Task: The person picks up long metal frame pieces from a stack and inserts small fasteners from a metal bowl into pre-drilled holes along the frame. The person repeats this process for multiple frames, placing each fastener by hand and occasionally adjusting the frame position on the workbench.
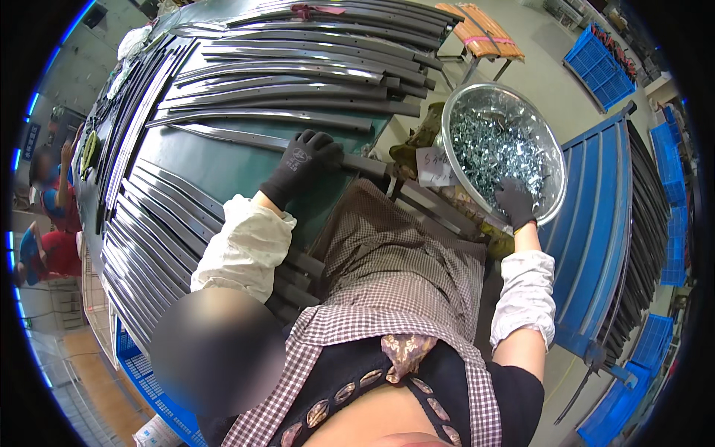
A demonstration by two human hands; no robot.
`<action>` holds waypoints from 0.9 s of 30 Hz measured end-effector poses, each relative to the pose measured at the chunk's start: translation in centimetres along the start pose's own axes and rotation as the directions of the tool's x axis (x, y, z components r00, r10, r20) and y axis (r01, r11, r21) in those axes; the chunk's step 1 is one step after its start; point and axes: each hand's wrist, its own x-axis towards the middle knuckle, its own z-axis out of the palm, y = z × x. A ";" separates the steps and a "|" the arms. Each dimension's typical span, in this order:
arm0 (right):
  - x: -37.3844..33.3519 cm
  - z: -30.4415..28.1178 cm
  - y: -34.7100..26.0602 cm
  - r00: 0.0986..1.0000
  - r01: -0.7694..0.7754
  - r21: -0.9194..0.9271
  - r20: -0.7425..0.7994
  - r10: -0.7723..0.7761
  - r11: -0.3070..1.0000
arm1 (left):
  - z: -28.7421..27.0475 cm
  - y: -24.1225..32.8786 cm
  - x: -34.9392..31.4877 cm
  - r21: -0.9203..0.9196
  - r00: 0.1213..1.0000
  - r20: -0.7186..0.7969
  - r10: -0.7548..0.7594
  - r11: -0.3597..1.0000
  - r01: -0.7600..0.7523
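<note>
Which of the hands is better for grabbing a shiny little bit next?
Probably the right hand: it's inside the silver bowl, at the shiny bits. The left hand is away from the bowl, at a dark strip.

A slatted orange stool (470,31) stands at the top; right of it, a blue crate (605,80) holds reddish things. A person (61,253) in red and blue is at far left.
</note>
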 end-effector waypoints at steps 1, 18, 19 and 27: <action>-0.1 0.0 -0.1 0.997 -0.074 0.070 0.039 0.071 0.995 | 0.1 0.7 -0.3 -0.015 0.999 0.040 0.009 1.000 -0.008; 0.0 -2.9 -1.0 0.985 -0.073 0.094 0.161 0.057 0.993 | -3.1 4.2 -0.1 -0.187 0.984 0.165 -0.065 0.978 0.096; -0.7 -3.8 -1.4 0.993 -0.086 0.129 0.090 0.075 0.988 | -3.0 4.4 -0.4 -0.177 0.980 0.179 -0.087 0.977 0.119; 0.3 -3.8 2.1 0.985 -0.086 0.217 -0.125 0.115 0.972 | -1.7 4.8 -1.2 -0.366 0.993 0.064 -0.103 0.923 0.120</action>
